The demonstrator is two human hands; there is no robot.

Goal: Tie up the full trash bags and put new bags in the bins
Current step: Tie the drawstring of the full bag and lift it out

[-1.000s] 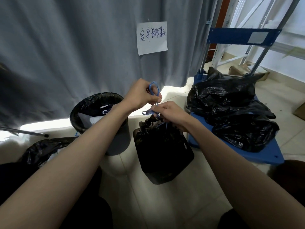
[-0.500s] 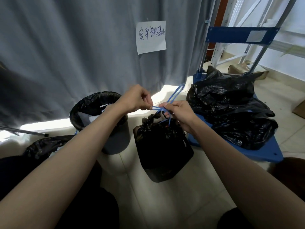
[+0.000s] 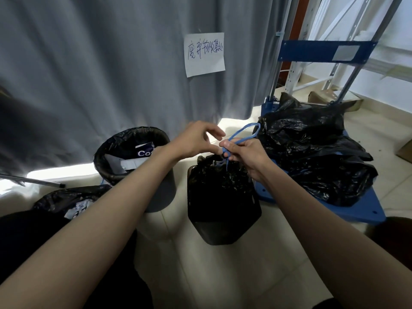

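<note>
A full black trash bag (image 3: 219,188) sits gathered at the top in a small dark bin (image 3: 223,226) on the floor. Its blue drawstring (image 3: 244,133) loops up from the bag's neck. My right hand (image 3: 245,152) pinches the drawstring just above the bag. My left hand (image 3: 196,141) hovers beside it with fingers spread loosely, holding nothing. To the left stands a grey bin (image 3: 160,188) lined with a black bag (image 3: 118,143), paper waste inside.
A blue hand cart (image 3: 356,210) at right carries several tied black bags (image 3: 316,157). Another bagged bin (image 3: 66,199) sits at lower left. A grey curtain (image 3: 111,63) with a paper note (image 3: 204,54) hangs behind. A metal rod (image 3: 31,180) lies at left.
My left hand has let go of the blue drawstring and opened. My right hand still pinches the string, whose loop now stands up to the right.
</note>
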